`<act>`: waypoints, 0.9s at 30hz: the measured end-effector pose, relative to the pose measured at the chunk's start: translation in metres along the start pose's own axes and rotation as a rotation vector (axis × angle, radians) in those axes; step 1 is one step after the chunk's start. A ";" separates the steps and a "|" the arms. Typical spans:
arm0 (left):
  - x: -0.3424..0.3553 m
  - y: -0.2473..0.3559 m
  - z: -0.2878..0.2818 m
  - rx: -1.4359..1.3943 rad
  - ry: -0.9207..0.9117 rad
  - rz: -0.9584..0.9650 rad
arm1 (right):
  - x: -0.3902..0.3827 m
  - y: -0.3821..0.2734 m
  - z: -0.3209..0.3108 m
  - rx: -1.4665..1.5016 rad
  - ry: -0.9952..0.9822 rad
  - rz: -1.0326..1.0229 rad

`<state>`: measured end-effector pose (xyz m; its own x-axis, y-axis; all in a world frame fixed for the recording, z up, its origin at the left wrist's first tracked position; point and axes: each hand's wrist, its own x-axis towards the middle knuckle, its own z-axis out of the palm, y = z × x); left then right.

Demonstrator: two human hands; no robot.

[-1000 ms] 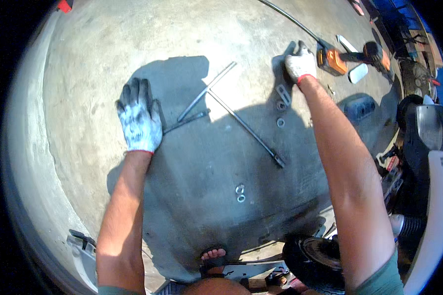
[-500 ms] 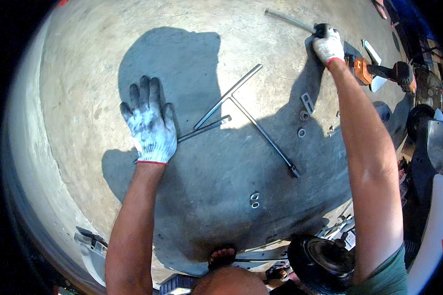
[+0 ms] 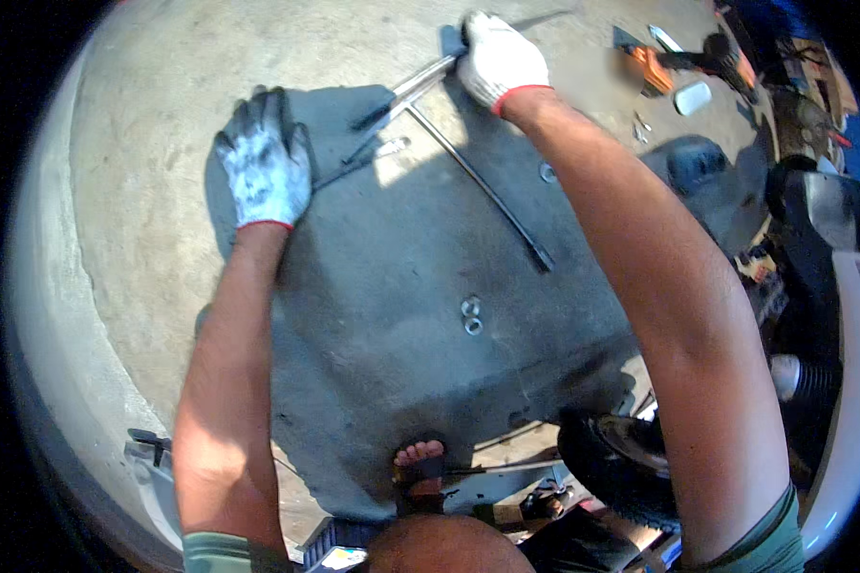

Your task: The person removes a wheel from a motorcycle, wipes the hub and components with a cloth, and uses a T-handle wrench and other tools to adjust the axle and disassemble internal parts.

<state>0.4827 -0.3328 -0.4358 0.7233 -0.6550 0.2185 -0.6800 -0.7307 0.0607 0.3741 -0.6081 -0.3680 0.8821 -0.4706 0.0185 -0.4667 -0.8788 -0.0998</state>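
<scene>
White gloves [image 3: 265, 177] (red-cuffed), green sleeves [image 3: 760, 537]

On my head view, a T-shaped wrench [image 3: 478, 184] lies on the concrete floor [image 3: 373, 286]. Left of it I have my gloved left hand [image 3: 260, 167] spread palm down, against a thin dark rod [image 3: 339, 176]. At the upper end of the wrench's crossbar, my gloved right hand [image 3: 506, 62] is curled around a blurred metal bar [image 3: 428, 75]; whether bar and crossbar touch, I can't tell. Below the wrench's stem I see two metal rings [image 3: 474, 327]; well right of the wrench, an orange-and-black power tool [image 3: 698, 60].
</scene>
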 end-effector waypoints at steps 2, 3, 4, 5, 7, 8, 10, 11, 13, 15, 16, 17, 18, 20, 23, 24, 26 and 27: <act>-0.002 0.000 0.001 0.011 0.030 0.027 | -0.013 -0.025 -0.007 0.078 0.192 -0.060; -0.004 0.000 0.000 0.000 -0.001 0.021 | -0.021 -0.038 -0.013 0.145 0.362 -0.119; -0.009 0.001 -0.002 -0.014 0.039 0.051 | -0.030 -0.045 -0.025 0.137 0.231 -0.107; -0.011 0.002 -0.004 0.002 0.007 0.046 | -0.034 -0.053 -0.039 0.132 0.111 -0.096; -0.017 0.006 -0.008 0.017 0.073 0.085 | -0.050 -0.076 -0.065 -0.059 -0.101 -0.064; -0.027 0.009 -0.011 0.090 -0.007 0.058 | -0.064 -0.089 -0.076 -0.033 -0.069 -0.006; -0.053 0.019 -0.011 0.107 -0.122 -0.017 | -0.091 -0.118 -0.087 0.034 -0.039 0.103; -0.065 0.020 -0.013 0.140 0.106 0.128 | -0.104 -0.132 -0.093 0.090 -0.042 0.156; -0.101 0.020 -0.018 0.092 -0.167 0.120 | -0.138 -0.164 -0.103 0.243 -0.104 0.216; -0.143 0.028 -0.024 0.052 -0.222 0.124 | -0.187 -0.190 -0.115 0.325 -0.100 0.154; -0.164 0.033 -0.027 0.029 -0.231 0.118 | -0.207 -0.199 -0.122 0.402 -0.081 0.135; -0.183 0.037 -0.030 0.007 -0.222 0.113 | -0.226 -0.207 -0.129 0.465 -0.109 0.122; -0.199 0.040 -0.035 -0.013 -0.206 0.107 | -0.248 -0.210 -0.135 0.570 -0.124 0.095; -0.228 0.045 -0.045 -0.040 -0.173 0.090 | -0.290 -0.213 -0.147 0.732 -0.129 0.121; -0.253 0.051 -0.059 -0.113 -0.096 0.071 | -0.360 -0.205 -0.160 0.883 -0.117 0.132; -0.258 0.052 -0.063 -0.222 -0.052 0.044 | -0.386 -0.198 -0.163 0.938 -0.066 0.131; -0.263 0.055 -0.069 -0.170 0.047 0.115 | -0.441 -0.183 -0.169 0.949 -0.106 0.137; -0.263 0.052 -0.071 -0.009 -0.101 0.113 | -0.467 -0.175 -0.170 0.960 -0.090 0.123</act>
<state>0.2488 -0.1846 -0.4207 0.6499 -0.7496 0.1252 -0.7588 -0.6494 0.0501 0.0329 -0.2479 -0.1898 0.8510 -0.5118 -0.1179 -0.3404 -0.3665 -0.8659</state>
